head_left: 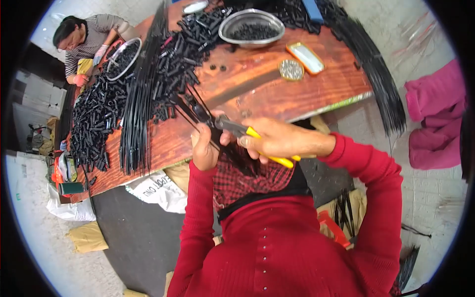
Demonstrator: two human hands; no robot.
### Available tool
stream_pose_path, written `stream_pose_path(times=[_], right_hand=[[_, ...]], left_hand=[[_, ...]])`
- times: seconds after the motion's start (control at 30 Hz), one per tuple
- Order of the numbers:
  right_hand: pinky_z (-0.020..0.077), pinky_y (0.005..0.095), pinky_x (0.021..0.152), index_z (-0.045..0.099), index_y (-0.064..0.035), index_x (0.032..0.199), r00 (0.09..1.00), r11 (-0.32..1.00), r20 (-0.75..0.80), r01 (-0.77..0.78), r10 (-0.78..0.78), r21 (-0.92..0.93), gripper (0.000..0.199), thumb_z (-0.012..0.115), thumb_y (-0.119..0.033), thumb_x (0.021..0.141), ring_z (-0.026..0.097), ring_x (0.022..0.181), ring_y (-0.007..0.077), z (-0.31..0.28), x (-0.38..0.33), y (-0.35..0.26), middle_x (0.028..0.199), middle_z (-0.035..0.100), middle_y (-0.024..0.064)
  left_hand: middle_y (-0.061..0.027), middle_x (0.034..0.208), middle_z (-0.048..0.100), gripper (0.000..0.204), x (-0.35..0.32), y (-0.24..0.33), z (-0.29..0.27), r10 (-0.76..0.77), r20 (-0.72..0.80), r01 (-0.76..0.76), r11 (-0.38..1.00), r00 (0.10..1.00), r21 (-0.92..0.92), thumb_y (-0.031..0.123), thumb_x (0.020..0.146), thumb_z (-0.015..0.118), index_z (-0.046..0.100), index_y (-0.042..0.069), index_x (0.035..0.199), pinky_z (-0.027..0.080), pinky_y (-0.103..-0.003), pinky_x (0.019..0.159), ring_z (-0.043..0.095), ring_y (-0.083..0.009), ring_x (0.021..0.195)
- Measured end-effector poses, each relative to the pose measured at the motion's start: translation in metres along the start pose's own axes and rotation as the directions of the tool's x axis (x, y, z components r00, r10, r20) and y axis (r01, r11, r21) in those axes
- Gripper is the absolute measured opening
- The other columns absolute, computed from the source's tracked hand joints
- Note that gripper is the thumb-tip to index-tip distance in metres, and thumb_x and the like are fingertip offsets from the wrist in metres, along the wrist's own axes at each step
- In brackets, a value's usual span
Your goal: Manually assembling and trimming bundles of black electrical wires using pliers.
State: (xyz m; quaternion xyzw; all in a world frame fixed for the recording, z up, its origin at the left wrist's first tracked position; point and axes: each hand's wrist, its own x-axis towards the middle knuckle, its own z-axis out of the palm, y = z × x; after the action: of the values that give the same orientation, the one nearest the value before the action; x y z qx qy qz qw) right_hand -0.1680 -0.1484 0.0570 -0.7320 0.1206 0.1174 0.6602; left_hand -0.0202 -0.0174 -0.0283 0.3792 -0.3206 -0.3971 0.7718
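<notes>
The right hand [279, 141] is gripping a pair of yellow-handled pliers [247, 132], fingers wrapped tight around both handles, and the nose is closing on the end of a thin black rod [197, 106] just off the near edge of the wooden table [277, 96]. The left hand [204, 148] is pinching the same rod a little below the pliers, steadying it — the exact contact point is lying behind the thumb and cannot be read.

Judging progress from how stock is lying: a long bundle of black rods [141, 99] is resting across the table, another sheaf [376, 79] is hanging over the far right edge, and a large heap of short black tubes [183, 49] is covering the upper left of the board. Two metal bowls [251, 27] are holding small black parts. Whether the piled pieces are finished or waiting cannot be told, so the work is appearing mid-run, with plenty of rods left to handle.

A second person [84, 39] is sitting at the far left end, gloved hands busy at the other bowl — separate from this station.
</notes>
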Motion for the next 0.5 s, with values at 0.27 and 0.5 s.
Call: stream_pose_path(times=[0.27, 0.5], right_hand=[[0.0475, 0.0251, 0.052, 0.057, -0.0027, 0.099, 0.954, 0.971, -0.301, -0.07, -0.003, -0.23, 0.024, 0.052, -0.026, 0.097, 0.057, 0.059, 0.008, -0.012, -0.007, 0.067, 0.071, 0.059, 0.0026], [0.0492, 0.0459, 0.068, 0.062, -0.0075, 0.108, 0.825, 0.48, -0.377, -0.15, -0.422, -0.864, 0.035, 0.068, -0.031, 0.083, 0.064, 0.082, 0.0358, -0.038, 0.021, 0.102, 0.091, 0.066, 0.0184]], left_hand=[[-0.0126, 0.09, 0.064, 0.047, -0.02, -0.022, -0.031, 0.004, -0.123, -0.009, 0.999, 0.992, -0.038, 0.042, 0.1, 0.042, 0.051, 0.0, 0.118, 0.039, -0.024, 0.057, 0.047, -0.0098, 0.062], [-0.0047, 0.082, 0.057, 0.043, -0.029, -0.02, -0.013, 0.039, -0.069, -0.036, 0.998, 0.997, 0.043, 0.04, 0.101, 0.042, 0.053, 0.001, 0.116, 0.038, -0.022, 0.058, 0.044, -0.0083, 0.063]])
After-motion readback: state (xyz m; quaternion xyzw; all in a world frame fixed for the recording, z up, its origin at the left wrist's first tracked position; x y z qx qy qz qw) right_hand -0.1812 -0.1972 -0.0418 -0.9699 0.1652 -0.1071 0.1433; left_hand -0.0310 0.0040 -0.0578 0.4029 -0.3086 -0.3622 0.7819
